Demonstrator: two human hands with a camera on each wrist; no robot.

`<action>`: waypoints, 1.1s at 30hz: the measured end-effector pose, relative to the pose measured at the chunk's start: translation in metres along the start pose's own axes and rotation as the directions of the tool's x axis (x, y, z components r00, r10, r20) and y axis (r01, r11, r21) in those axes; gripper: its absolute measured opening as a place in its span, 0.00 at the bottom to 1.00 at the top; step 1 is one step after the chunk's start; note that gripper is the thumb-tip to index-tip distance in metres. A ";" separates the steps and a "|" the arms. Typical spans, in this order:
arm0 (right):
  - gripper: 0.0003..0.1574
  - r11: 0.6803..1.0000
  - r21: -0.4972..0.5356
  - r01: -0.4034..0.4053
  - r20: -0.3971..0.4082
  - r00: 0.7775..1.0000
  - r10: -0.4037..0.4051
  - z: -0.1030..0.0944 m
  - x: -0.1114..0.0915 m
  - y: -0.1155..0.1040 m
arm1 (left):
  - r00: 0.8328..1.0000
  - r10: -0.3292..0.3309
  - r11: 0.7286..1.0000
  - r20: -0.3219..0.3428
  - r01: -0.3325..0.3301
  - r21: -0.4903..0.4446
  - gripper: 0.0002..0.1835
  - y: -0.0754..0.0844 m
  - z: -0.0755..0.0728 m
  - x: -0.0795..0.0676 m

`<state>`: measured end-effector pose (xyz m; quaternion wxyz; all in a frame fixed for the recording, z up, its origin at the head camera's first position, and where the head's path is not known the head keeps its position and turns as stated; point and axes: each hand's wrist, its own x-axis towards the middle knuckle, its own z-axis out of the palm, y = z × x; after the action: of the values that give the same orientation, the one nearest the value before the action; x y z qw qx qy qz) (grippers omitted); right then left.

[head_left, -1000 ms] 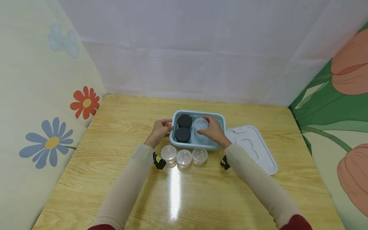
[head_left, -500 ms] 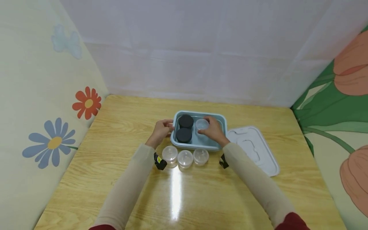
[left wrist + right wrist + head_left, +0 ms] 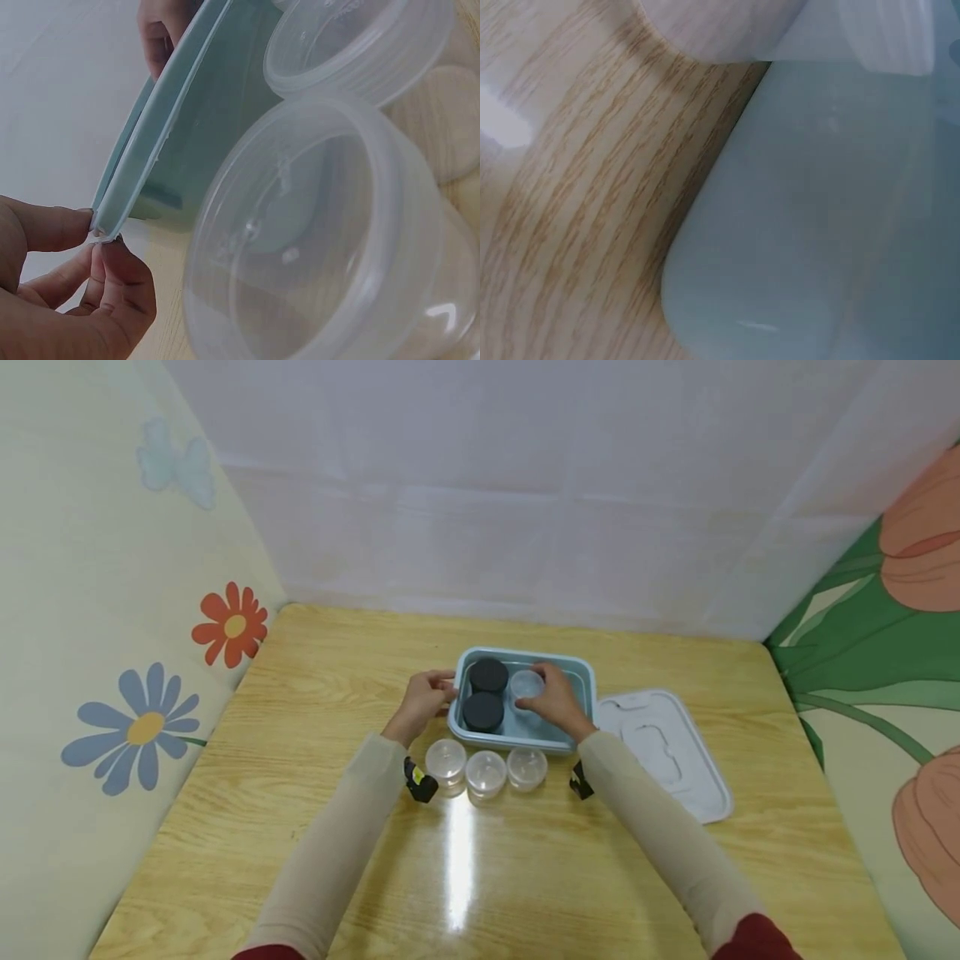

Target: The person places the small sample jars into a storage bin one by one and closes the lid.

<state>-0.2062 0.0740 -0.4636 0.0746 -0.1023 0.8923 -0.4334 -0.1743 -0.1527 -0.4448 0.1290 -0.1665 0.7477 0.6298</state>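
A light blue plastic container (image 3: 517, 741) stands on the table in the head view. My left hand (image 3: 422, 703) is at its left end; in the left wrist view the thumb and fingers pinch the corner of the container's rim (image 3: 139, 161). Inside it, my right hand (image 3: 558, 702) holds a small clear plastic cup (image 3: 527, 683) between thumb and fingers. Left of that cup are two round black-topped jars, a rear jar (image 3: 489, 675) and a front jar (image 3: 483, 712). The right wrist view shows the container's outer wall (image 3: 780, 210) but not the fingers.
Three clear lidded cups stand in front of the container: a left cup (image 3: 446, 762), a middle cup (image 3: 486, 773) and a right cup (image 3: 527, 768). A pale tray-like lid (image 3: 667, 760) lies to the right, partly under the right sleeve. White cloth (image 3: 510, 527) hangs behind the table.
The head view shifts slightly, so the scene sits a little further right. Both hands keep their places on the container and the cup.
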 end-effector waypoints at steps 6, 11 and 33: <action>0.43 1.000 -0.004 0.000 -0.012 1.000 0.000 0.002 0.002 0.000 | 1.000 -0.002 1.000 0.001 0.002 -0.003 0.23 0.000 0.000 0.000; 0.43 1.000 -0.010 -0.001 -0.018 1.000 0.001 0.002 0.002 -0.001 | 1.000 -0.009 1.000 0.003 0.009 -0.003 0.23 0.000 0.000 -0.001; 0.46 0.999 -0.008 -0.047 0.041 0.998 0.047 -0.011 -0.004 -0.003 | 1.000 0.008 1.000 0.011 -0.008 0.013 0.23 -0.001 -0.002 0.000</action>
<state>-0.2042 0.0814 -0.4546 0.1028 -0.0903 0.8942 -0.4263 -0.1737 -0.1543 -0.4451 0.1316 -0.1595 0.7516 0.6264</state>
